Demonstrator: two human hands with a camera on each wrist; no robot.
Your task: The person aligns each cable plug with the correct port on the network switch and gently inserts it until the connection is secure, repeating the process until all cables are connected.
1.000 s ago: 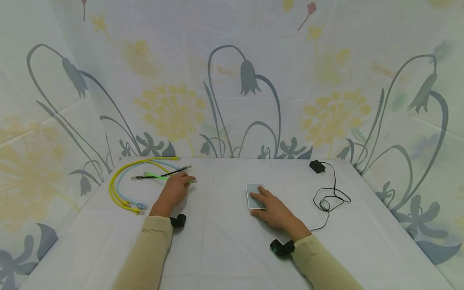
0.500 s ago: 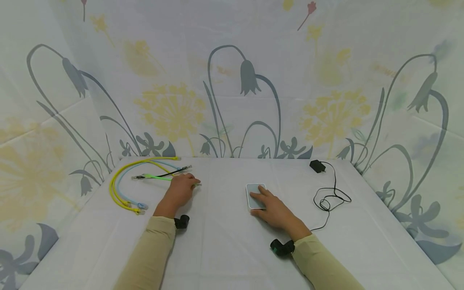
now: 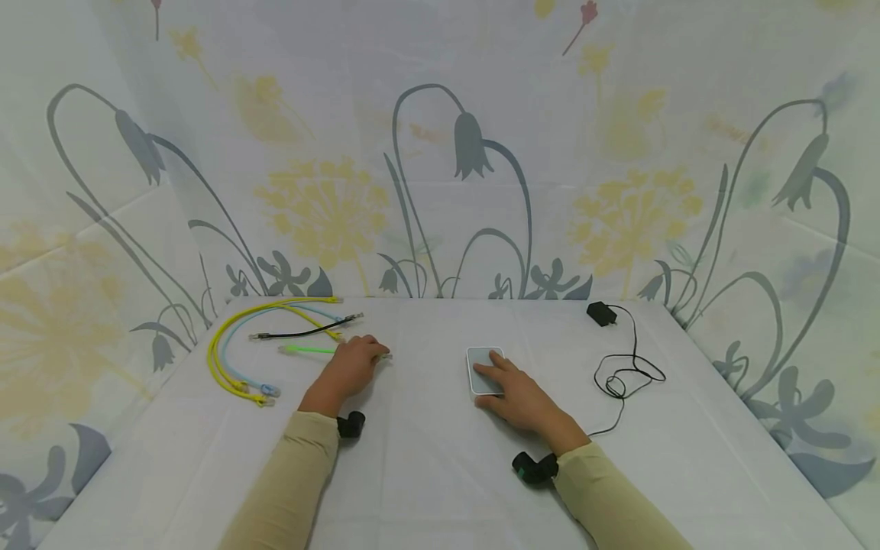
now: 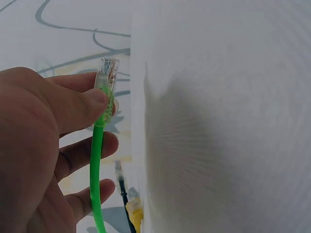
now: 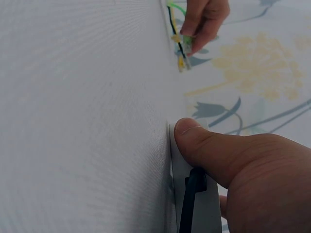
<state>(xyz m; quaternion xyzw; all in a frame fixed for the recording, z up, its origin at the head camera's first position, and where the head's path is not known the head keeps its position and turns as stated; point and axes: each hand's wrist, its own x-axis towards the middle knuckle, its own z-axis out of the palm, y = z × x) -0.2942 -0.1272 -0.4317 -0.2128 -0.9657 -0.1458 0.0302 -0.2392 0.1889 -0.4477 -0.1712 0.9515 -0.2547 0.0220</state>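
In the head view my left hand (image 3: 349, 367) pinches the right end of a green Ethernet cable (image 3: 309, 349), whose other end trails left over the white table. Up close in the left wrist view, thumb and forefinger hold its clear plug (image 4: 109, 72), contacts outward, with the green cord hanging below. To the right, my right hand (image 3: 524, 396) holds a flat white box like a small router (image 3: 479, 356), fingers over its grey-blue top. The right wrist view has the thumb against the box's edge, beside a black lead (image 5: 188, 208) plugged into that side.
Yellow Ethernet cables (image 3: 215, 351) and a light blue one (image 3: 237, 370) curve at the table's left. A short black Ethernet cable (image 3: 296, 334) lies behind the green one. At the right sits a black power adapter (image 3: 601, 314) with its thin cord (image 3: 622, 374) loosely looped.
My left hand has moved right and slightly toward me, drawing the green Ethernet cable away from the black one it overlapped. My right hand and the box have stayed in place.
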